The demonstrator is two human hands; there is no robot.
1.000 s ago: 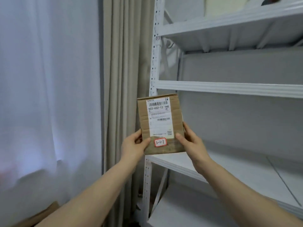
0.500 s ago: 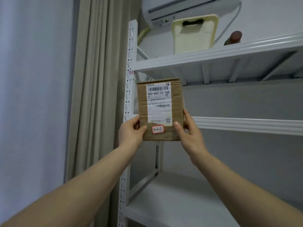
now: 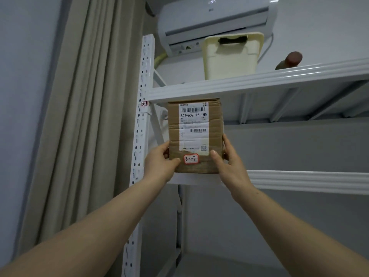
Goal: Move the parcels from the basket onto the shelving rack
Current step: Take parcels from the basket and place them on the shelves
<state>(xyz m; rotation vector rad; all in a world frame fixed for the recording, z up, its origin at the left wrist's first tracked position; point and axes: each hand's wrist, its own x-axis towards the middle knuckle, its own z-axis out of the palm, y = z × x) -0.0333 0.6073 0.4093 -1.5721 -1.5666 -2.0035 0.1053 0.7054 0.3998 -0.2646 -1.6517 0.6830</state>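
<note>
Both hands have carried the parcel (image 3: 194, 136) higher against the rack (image 3: 143, 116) than a second ago. It now fills the gap between the top shelf (image 3: 259, 80) and the middle shelf (image 3: 299, 180). It stands upright with its label facing me, close to the post at its 9 o'clock. The left hand (image 3: 159, 162) grips its 8 o'clock corner and the right hand (image 3: 229, 164) its 4 o'clock corner, thumbs on the front and fingers wrapped behind. Its red-edged tag (image 3: 191, 158) reads 3-1-7, and a sticker (image 3: 144, 103) on the post at 10 o'clock reads 3-1.

I judge this parcel nearly placed but not yet let go. Its bottom edge meets the middle shelf's rim, though I cannot tell whether it rests there. No other parcels show on the shelves in sight. The basket is out of view, so what remains is unknown. A cream bin (image 3: 231, 56) sits on the top shelf at 1 o'clock.
</note>
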